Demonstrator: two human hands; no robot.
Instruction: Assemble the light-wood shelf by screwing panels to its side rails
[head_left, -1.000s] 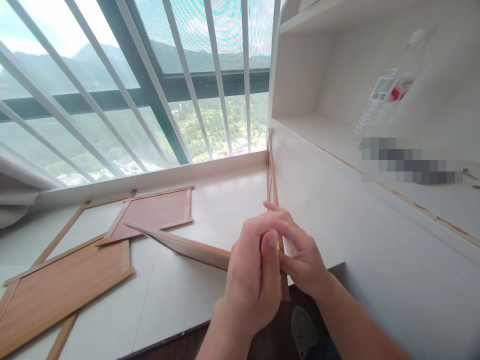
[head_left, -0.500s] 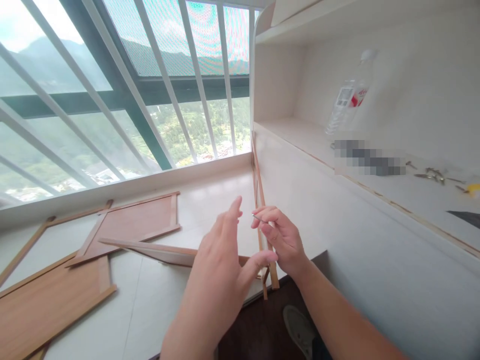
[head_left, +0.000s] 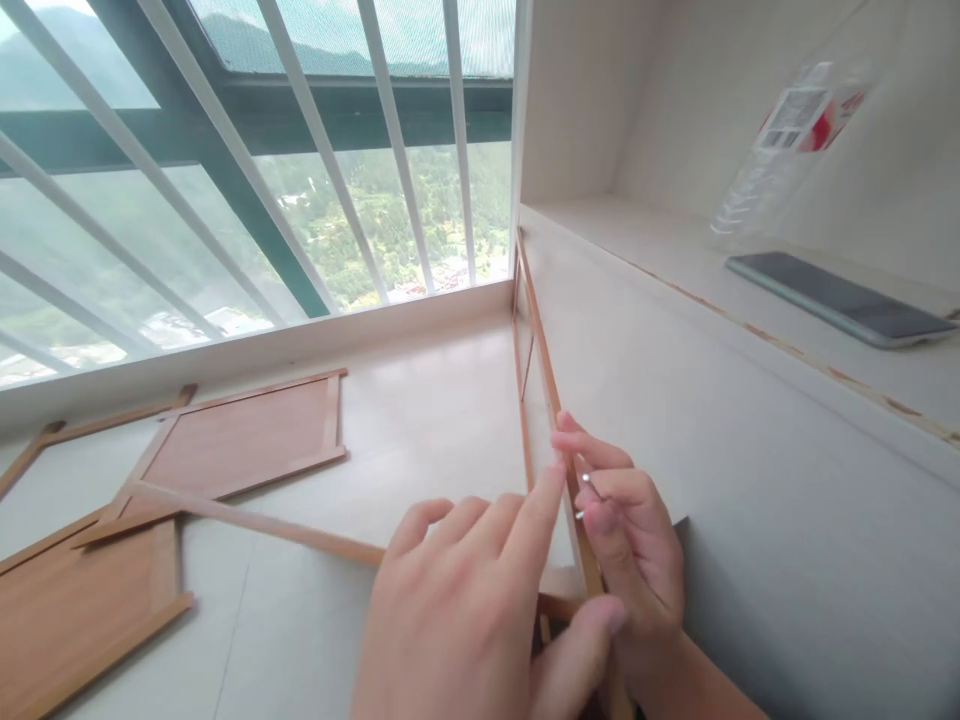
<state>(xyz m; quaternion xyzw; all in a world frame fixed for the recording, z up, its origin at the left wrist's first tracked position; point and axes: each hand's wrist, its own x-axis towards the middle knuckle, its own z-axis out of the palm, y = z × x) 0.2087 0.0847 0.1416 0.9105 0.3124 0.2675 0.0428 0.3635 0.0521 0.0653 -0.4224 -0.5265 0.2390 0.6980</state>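
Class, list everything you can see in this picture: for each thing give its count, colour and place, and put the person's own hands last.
wooden panels: two, brown, lying flat on the pale surface at left, one nearer and one by the window
upright wooden frame: one, light brown, standing on edge against the white cabinet side
slanted wooden strip: one, light brown, running from the panels toward the hands
small metal pin: one, silver, pinched in the right hand's fingers
phone: one, dark screen, lying on the shelf at right
plastic bottle: one, clear with red and white label, on the shelf behind the phone
window bars: several, white, top left
left hand: one, fingers against the frame
right hand: one, beside the frame
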